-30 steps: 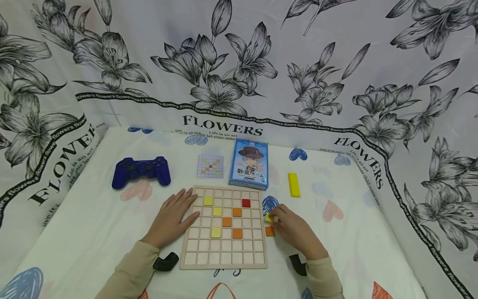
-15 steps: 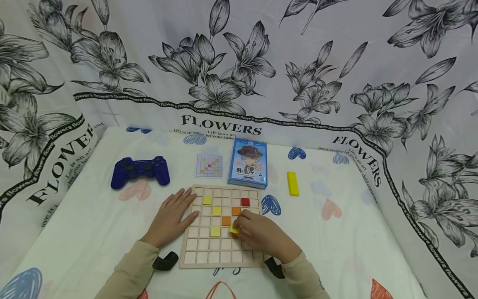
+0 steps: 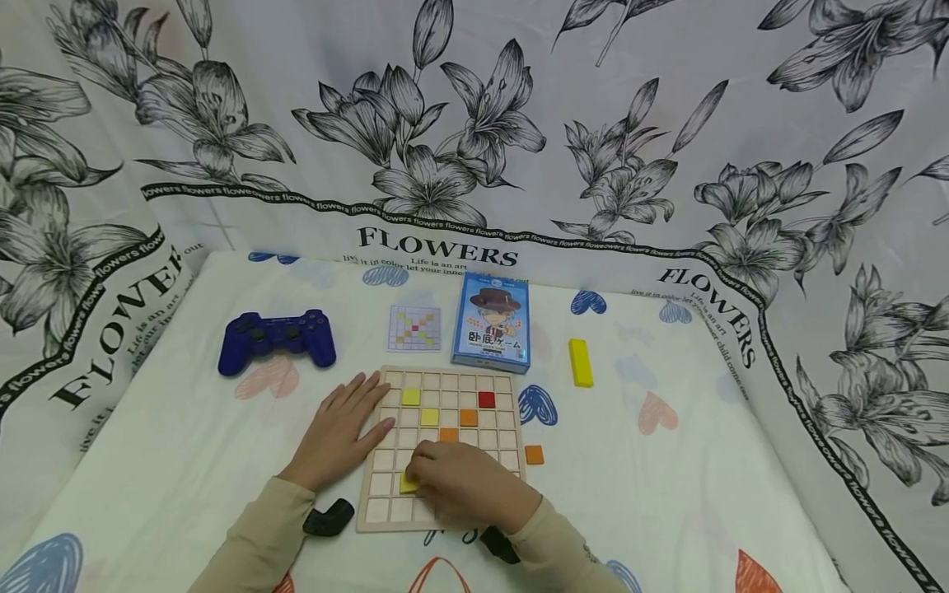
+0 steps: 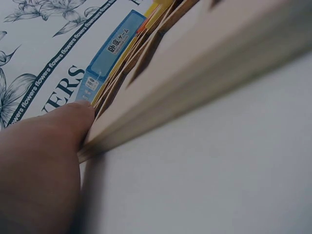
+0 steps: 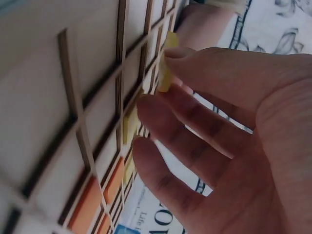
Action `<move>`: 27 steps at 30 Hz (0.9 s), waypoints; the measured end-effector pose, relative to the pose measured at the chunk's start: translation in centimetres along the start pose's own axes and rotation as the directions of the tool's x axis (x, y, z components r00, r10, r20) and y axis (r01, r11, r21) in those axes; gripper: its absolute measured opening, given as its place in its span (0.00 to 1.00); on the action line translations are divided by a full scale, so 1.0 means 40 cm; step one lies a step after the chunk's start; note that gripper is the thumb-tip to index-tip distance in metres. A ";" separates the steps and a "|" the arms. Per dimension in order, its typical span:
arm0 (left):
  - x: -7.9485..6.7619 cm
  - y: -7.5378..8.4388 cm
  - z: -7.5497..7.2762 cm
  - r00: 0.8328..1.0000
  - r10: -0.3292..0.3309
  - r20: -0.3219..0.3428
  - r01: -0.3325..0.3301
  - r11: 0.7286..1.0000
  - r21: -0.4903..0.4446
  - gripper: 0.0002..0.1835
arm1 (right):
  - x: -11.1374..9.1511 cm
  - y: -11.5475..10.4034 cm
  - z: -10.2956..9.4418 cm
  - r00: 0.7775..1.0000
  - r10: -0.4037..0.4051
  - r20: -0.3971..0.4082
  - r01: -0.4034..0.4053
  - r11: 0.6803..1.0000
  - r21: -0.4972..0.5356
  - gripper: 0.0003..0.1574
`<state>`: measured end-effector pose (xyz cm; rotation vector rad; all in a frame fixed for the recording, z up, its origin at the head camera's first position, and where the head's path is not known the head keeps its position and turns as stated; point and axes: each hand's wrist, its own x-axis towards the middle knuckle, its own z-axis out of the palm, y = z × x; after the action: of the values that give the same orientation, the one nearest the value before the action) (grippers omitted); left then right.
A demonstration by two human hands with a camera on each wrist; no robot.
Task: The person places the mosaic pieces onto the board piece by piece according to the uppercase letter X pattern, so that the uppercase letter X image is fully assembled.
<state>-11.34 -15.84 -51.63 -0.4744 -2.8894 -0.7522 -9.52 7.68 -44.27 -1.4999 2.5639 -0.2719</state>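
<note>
My right hand (image 3: 474, 486) pinches a yellow square tile (image 5: 165, 63) between thumb and finger. In the head view it is over the lower left part of a wooden grid board (image 3: 380, 508); the right wrist view has the tile tilted up against the grid. My left hand (image 3: 334, 436) rests along the board's left edge, fingers straight, the thumb (image 4: 63, 122) at the rim. In the grid sit yellow tiles (image 3: 429, 417), orange tiles (image 3: 469, 417) and a red tile (image 3: 486, 399). The right hand hides some cells. A loose orange tile (image 3: 534, 455) lies right of the board.
Behind the board are a small printed grid card (image 3: 414, 329) and a blue game box (image 3: 493, 321). A blue game controller (image 3: 278, 340) lies at the back left. To the right is a yellow oblong block (image 3: 582, 362). Flower-printed cloth (image 3: 474, 107) hangs around the table.
My right hand has picked up the yellow tile from beside the board and carried it leftward across the grid to the lower left cells. The left hand keeps its place.
</note>
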 end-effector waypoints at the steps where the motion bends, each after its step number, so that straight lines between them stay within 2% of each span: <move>1: 0.000 0.000 -0.001 1.000 -0.001 0.003 0.001 1.000 -0.001 0.34 | 0.004 -0.003 0.002 1.000 0.000 0.008 0.000 1.000 -0.006 0.09; 7: 0.001 0.003 -0.003 1.000 -0.005 0.008 0.005 1.000 -0.003 0.35 | 0.018 -0.012 0.008 1.000 0.001 0.017 0.000 0.999 -0.047 0.09; 15: 0.001 0.005 -0.004 1.000 -0.008 0.006 0.008 1.000 -0.002 0.34 | 0.026 -0.025 -0.002 0.996 0.049 0.078 -0.043 0.996 -0.073 0.10; 22: 0.001 0.003 -0.001 1.000 -0.006 0.006 0.006 1.000 -0.002 0.34 | 0.020 -0.023 0.007 0.999 0.040 0.032 -0.038 0.996 -0.087 0.11; 27: 0.000 0.001 0.000 1.000 0.002 -0.012 -0.002 1.000 0.004 0.34 | -0.016 0.003 -0.006 0.995 0.102 -0.013 -0.103 0.994 -0.046 0.13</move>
<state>-11.35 -15.80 -51.62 -0.4707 -2.8784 -0.7467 -9.38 8.34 -44.02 -1.3799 2.6629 -0.2091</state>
